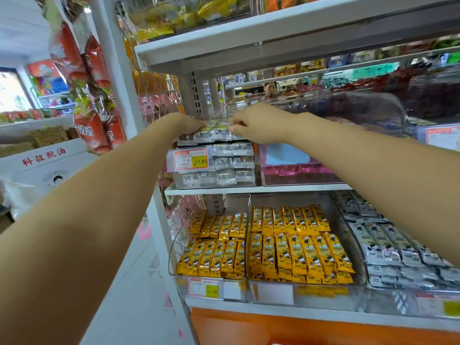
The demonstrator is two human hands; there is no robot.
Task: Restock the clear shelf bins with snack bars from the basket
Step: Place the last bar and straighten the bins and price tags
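Atop crinkly foil packets (pixel 221 136), left fingers (pixel 199 124) lie flat; right fingers (pixel 236 129) pinch an edge.

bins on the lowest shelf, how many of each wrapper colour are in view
yellow-bar bins: 2
grey-bar bin: 1
total: 3 bins in view; the shelf runs on past the right edge of the picture

Left hand (pixel 190 125) presses, right hand (pixel 257 125) pinches silver snack bars (pixel 219 135).
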